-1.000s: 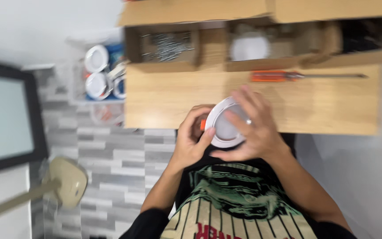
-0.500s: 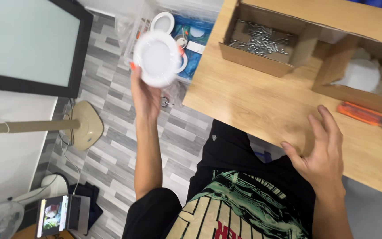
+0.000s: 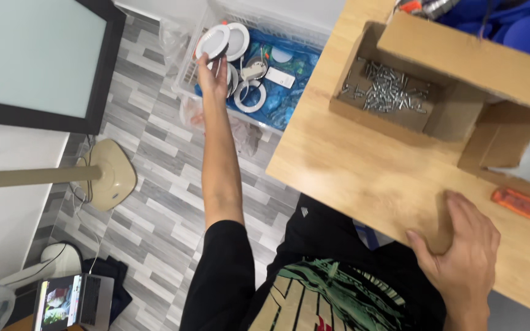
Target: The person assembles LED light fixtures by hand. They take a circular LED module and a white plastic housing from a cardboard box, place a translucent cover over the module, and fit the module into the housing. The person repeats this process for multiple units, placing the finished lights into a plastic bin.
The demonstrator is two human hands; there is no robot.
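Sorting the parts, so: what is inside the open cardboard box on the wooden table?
The cardboard box holds a loose heap of small silver screws. The bare cardboard floor shows around them; anything beneath the heap or under the raised flap is hidden.

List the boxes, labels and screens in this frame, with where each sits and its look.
Cardboard box: on the wooden table, open, brown, holding silver screws.
Second cardboard box: right of it, brown, on its side.
Label card: in the floor crate, small white rectangle.
Framed panel: upper left, black frame, pale blank face.
Laptop: floor, lower left, open, screen lit.
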